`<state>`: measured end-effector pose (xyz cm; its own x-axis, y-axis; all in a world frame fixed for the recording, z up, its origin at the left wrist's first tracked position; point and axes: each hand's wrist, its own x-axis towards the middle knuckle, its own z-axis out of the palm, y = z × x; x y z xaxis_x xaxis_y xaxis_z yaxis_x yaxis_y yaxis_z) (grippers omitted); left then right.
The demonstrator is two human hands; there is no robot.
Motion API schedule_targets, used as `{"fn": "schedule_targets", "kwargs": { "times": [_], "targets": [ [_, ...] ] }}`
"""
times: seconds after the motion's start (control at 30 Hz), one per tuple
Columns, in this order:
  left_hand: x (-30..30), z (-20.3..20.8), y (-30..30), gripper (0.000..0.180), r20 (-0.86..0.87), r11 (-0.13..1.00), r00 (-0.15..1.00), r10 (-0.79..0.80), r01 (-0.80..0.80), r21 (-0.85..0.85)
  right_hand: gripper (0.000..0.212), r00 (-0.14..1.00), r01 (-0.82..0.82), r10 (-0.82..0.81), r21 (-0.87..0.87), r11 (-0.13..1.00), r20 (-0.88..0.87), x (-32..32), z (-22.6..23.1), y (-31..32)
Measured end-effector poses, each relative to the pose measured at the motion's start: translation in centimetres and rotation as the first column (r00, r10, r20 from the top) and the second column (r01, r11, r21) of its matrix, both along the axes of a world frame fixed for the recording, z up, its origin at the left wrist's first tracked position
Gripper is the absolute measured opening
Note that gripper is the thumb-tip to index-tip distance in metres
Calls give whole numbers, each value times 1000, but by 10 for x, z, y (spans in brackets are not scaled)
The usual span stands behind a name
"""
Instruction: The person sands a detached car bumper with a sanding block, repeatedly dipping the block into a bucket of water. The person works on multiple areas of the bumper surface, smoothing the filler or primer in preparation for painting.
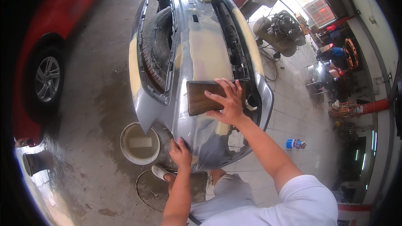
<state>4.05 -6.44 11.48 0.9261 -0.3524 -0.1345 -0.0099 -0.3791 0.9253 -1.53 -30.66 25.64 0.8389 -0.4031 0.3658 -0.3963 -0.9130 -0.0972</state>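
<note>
A grey car bumper (209, 56) with tan and yellowish filler patches lies lengthwise in front of me. My right hand (226, 104) presses a dark brown, flat rectangular sanding block (196, 98) onto the bumper's upper face, fingers spread over it and thumb along its near side. The block's underside is hidden. Lower and to the left, my left hand (181, 154) grips the bumper's near edge, thumb on top. Some of its fingers are hidden. Inside the bumper's left opening a black tire (157, 44) shows.
A bucket (122, 143) of cloudy water with a pale block in it stands left of the bumper. A red car (42, 29) is at the left. A blue can (294, 143) lies on the floor at right, with a compressor (279, 31) farther back.
</note>
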Motion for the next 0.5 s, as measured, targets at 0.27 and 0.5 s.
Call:
{"fn": "schedule_targets", "kwargs": {
  "times": [0.27,0.5],
  "targets": [
    [-8,10,-3,45,-7,999,1000,-31,30,-38,71,985,171,-169,53,984,-25,140,16,-184],
    [6,17,4,47,67,999,997,48,-49,15,71,998,36,-41,117,993,43,34,-11,9]
  ]
}}
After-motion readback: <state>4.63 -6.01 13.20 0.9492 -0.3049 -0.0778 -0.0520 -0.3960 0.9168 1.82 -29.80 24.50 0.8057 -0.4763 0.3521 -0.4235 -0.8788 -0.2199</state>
